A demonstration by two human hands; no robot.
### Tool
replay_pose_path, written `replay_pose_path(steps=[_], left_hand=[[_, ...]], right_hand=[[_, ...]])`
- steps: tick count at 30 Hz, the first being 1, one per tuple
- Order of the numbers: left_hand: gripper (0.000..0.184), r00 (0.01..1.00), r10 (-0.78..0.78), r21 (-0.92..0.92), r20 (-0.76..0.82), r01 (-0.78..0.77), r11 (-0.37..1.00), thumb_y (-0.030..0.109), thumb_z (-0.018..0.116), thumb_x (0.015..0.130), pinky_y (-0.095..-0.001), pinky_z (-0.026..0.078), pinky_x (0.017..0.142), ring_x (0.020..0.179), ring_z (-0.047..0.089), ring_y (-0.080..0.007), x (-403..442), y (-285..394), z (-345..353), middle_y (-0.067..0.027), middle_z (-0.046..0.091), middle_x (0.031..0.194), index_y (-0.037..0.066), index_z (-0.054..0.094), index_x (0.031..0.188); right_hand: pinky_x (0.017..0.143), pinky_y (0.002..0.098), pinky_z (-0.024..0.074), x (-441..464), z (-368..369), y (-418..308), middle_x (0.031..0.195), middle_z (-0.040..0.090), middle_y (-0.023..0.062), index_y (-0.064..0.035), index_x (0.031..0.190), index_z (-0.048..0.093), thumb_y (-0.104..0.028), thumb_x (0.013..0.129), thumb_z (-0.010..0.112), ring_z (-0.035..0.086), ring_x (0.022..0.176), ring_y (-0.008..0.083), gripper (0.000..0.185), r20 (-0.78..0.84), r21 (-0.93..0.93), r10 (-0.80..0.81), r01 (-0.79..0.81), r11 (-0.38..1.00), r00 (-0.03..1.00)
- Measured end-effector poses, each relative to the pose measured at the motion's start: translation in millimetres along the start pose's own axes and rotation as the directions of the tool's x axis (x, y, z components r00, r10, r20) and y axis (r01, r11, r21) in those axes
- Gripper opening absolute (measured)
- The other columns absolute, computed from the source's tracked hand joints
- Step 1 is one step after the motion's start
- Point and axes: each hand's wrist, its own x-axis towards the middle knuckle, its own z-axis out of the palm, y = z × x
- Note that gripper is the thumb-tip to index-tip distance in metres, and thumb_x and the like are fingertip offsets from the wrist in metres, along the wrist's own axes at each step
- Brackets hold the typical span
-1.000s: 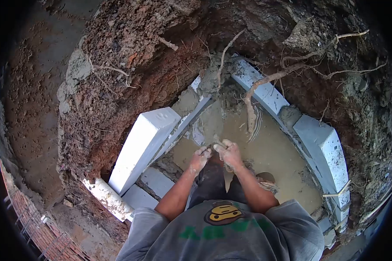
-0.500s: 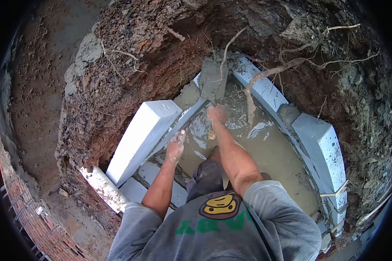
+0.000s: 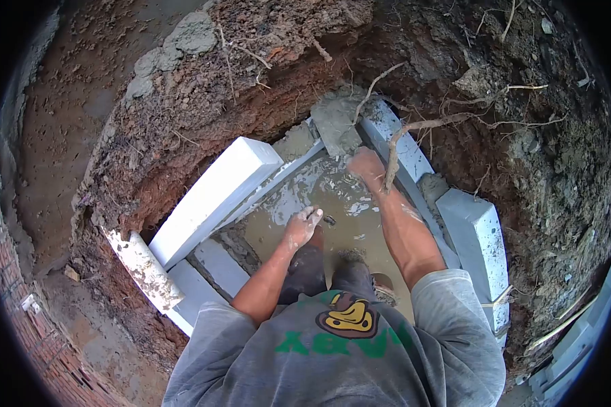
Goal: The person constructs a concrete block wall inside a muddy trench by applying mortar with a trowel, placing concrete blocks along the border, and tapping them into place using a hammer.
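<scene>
Scanning from the left through the head view, I have the tall white block [image 3: 210, 203] leaning along the pit's left side, then the left hand [image 3: 302, 227] above the muddy water [image 3: 346, 230], fingers loosely bent, nothing showing in them, though I cannot tell whether they pinch something small. Farther off, at the corner, lies the mortar-smeared grey slab [image 3: 337, 125], its long axis running far to near, the near end angled slightly right. Next comes the right hand [image 3: 365, 166], clearly the nearer one: from its fingers, blurred so I cannot read their grip, the slab lies far and left, just beside. Right of that wrist hangs a root [image 3: 424, 124].
</scene>
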Motion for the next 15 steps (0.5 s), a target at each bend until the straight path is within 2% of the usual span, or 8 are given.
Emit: replay_pose_path(steps=[2,4,5,8,9,11,14,15], left_hand=[[0.051,0.999,-0.044,-0.060,-0.024,0.043,0.997,0.042,0.053,0.089,-0.0357,0.045,0.088,0.102,0.060,-0.0315,2,-15,-10,-0.0204,0.063,0.108,-0.002,0.058,0.114],[0.050,0.993,-0.112,-0.115,-0.037,0.107,0.988,0.041,0.054,0.089,-0.0350,0.045,0.086,0.099,0.061,-0.0294,-1,-18,-21,-0.0197,0.064,0.105,-0.002,0.058,0.114],[0.051,0.992,-0.093,-0.014,-0.083,0.092,0.996,0.042,0.054,0.088,-0.0344,0.045,0.085,0.097,0.062,-0.0267,-4,-9,-27,-0.0194,0.065,0.103,-0.003,0.059,0.112],[0.052,0.980,-0.196,-0.018,-0.029,0.196,0.980,0.043,0.054,0.088,-0.0321,0.045,0.083,0.093,0.061,-0.0203,-15,30,-46,-0.0129,0.065,0.103,0.001,0.056,0.118],[0.050,0.984,-0.172,-0.021,-0.049,0.171,0.985,0.043,0.054,0.088,-0.0332,0.045,0.083,0.094,0.061,-0.0225,-11,23,-46,-0.0144,0.065,0.103,0.002,0.057,0.117],[0.046,0.988,-0.123,-0.027,-0.093,0.121,0.992,0.041,0.054,0.087,-0.0353,0.046,0.082,0.096,0.062,-0.0269,-1,1,-44,-0.0174,0.065,0.103,0.003,0.060,0.113],[0.051,0.989,-0.145,0.146,-0.021,0.146,0.978,0.045,0.052,0.088,-0.0314,0.044,0.084,0.097,0.061,-0.0213,-4,10,-51,-0.0150,0.065,0.101,0.004,0.056,0.119],[0.052,0.990,-0.137,0.139,-0.023,0.139,0.981,0.045,0.052,0.088,-0.0318,0.044,0.085,0.097,0.061,-0.0222,-5,7,-48,-0.0153,0.065,0.101,0.004,0.057,0.119]], right_hand=[[0.085,0.0408,0.0484,1,6,-31,0.095,0.066,0.0167,-0.0058,0.093,0.067,-0.023,0.079,0.048,0.059,0.103,0.0309,0.029,0.030,0.001,0.058,-0.058,0.998,0.998],[0.082,0.0389,0.0495,-4,-6,-64,0.100,0.065,0.0138,-0.0059,0.089,0.069,-0.017,0.078,0.051,0.062,0.097,0.0285,0.023,0.071,0.111,0.230,-0.237,0.965,0.971],[0.081,0.0380,0.0501,-7,-10,-71,0.102,0.065,0.0123,-0.0060,0.086,0.069,-0.014,0.078,0.053,0.063,0.094,0.0274,0.021,0.100,0.167,0.317,-0.330,0.929,0.943],[0.081,0.0403,0.0501,-2,1,-45,0.106,0.064,0.0163,-0.0040,0.093,0.068,-0.016,0.082,0.049,0.062,0.098,0.0297,0.025,-0.037,0.120,0.334,-0.327,0.937,0.942],[0.081,0.0426,0.0500,-5,-11,-33,0.105,0.063,0.0200,-0.0021,0.097,0.066,-0.018,0.082,0.049,0.062,0.097,0.0334,0.028,-0.015,0.138,0.359,-0.353,0.925,0.933],[0.083,0.0426,0.0490,-5,-20,3,0.104,0.063,0.0216,-0.0015,0.101,0.063,-0.019,0.083,0.047,0.061,0.098,0.0353,0.030,-0.046,0.198,0.415,-0.399,0.895,0.909],[0.084,0.0423,0.0484,-6,-35,20,0.104,0.062,0.0219,-0.0004,0.104,0.061,-0.021,0.082,0.049,0.061,0.099,0.0337,0.032,-0.144,0.289,0.525,-0.472,0.833,0.839],[0.084,0.0421,0.0484,0,-30,27,0.104,0.062,0.0217,-0.0001,0.104,0.060,-0.021,0.082,0.050,0.061,0.099,0.0336,0.032,-0.107,0.351,0.519,-0.457,0.818,0.848]])
